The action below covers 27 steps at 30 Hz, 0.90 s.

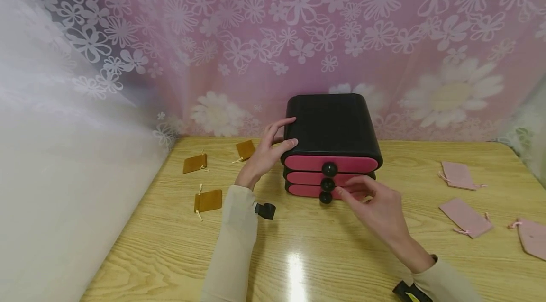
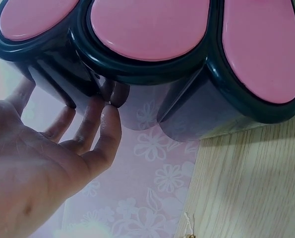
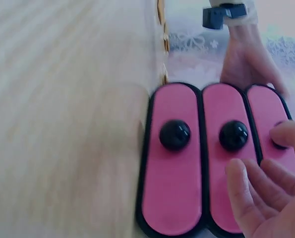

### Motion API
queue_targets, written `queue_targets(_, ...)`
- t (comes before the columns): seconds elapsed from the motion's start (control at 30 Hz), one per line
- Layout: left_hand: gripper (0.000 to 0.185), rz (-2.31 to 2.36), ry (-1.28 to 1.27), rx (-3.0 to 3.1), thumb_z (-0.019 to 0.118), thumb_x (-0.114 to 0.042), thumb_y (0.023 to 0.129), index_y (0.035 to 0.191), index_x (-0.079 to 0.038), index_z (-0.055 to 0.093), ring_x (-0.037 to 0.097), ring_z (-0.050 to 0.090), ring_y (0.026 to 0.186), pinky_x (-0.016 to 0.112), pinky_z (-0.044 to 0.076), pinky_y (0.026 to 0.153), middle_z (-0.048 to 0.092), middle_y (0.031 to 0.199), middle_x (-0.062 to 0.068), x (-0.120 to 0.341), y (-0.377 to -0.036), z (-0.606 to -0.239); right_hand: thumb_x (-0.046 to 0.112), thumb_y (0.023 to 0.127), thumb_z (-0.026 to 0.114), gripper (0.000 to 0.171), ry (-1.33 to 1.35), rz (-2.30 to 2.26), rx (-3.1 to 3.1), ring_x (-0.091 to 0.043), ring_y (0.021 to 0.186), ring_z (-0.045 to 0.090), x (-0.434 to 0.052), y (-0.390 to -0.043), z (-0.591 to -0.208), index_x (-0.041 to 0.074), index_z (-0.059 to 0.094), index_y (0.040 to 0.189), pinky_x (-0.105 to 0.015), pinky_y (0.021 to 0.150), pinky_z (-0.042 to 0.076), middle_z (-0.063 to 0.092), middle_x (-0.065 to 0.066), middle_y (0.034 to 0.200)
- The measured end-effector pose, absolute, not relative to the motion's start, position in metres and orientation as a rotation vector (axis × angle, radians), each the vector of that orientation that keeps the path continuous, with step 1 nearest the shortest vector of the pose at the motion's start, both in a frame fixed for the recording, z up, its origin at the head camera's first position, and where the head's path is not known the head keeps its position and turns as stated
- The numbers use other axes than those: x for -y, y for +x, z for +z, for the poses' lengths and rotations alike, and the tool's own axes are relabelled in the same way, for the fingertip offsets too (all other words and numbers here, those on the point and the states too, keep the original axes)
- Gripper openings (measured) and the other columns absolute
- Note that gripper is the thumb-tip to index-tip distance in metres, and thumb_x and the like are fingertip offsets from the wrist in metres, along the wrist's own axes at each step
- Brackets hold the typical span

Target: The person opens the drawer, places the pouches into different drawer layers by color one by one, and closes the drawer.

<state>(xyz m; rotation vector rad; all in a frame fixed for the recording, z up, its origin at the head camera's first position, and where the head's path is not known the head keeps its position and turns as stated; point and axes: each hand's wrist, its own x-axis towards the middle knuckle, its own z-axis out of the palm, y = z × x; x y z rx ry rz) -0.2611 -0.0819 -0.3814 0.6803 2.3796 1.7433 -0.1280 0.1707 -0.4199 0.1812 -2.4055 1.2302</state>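
Observation:
A black drawer box (image 1: 330, 124) with three pink drawer fronts (image 3: 172, 198) stands on the table, a round black knob (image 3: 175, 135) on each front. Against its left side, my left hand (image 1: 264, 155) touches the casing with spread fingers, the thumb at the top edge. In the left wrist view, fingertips (image 2: 110, 116) of that hand meet the glossy side wall. My right hand (image 1: 381, 209) hovers in front of the drawers, its fingers loosely bent near the knobs. The right wrist view has one fingertip overlapping the top knob; contact is hard to tell. All three drawers look closed.
Several small drawstring pouches lie flat on the wooden table (image 1: 170, 245): brown ones, such as one pouch (image 1: 209, 201), at left, and pink ones, such as another pouch (image 1: 467, 217), at right. A flowered curtain (image 1: 256, 55) hangs behind the box.

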Motion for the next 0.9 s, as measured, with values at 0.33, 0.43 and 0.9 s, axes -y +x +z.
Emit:
queue_targets(0.33, 0.051, 1.736, 0.678, -2.388, 0.060, -0.038, 0.101, 0.149, -0.048, 0.043, 0.035, 0.044, 0.141, 0.060, 0.040, 0.113, 0.023, 0.164, -0.002, 0.081, -0.263, -0.383, 0.022, 0.083, 0.086, 0.024, 0.101, 1.370, 2.434, -0.002, 0.074, 0.072, -0.155, -0.133, -0.429, 0.010, 0.072, 0.099, -0.014, 0.066, 0.055, 0.078, -0.004, 0.088)
queue_targets(0.43, 0.052, 1.736, 0.679, -2.391, 0.060, -0.038, 0.101, 0.149, -0.048, 0.043, 0.036, 0.045, 0.141, 0.060, 0.041, 0.113, 0.023, 0.164, -0.001, 0.081, -0.263, -0.383, 0.023, 0.083, 0.086, 0.026, 0.099, 1.391, 2.437, -0.002, 0.073, 0.073, -0.150, -0.134, -0.431, 0.010, 0.071, 0.101, -0.014, 0.065, 0.055, 0.078, -0.006, 0.088)
queue_targets(0.9, 0.050, 1.734, 0.681, -2.394, 0.059, -0.037, 0.102, 0.149, -0.047, 0.044, 0.035, 0.045, 0.141, 0.060, 0.040, 0.114, 0.024, 0.163, 0.000, 0.081, -0.262, -0.382, 0.020, 0.083, 0.086, 0.027, 0.059, 1.414, 2.390, 0.002, 0.071, 0.072, -0.142, -0.139, -0.438, 0.009, 0.069, 0.102, -0.011, 0.064, 0.054, 0.079, -0.008, 0.088)
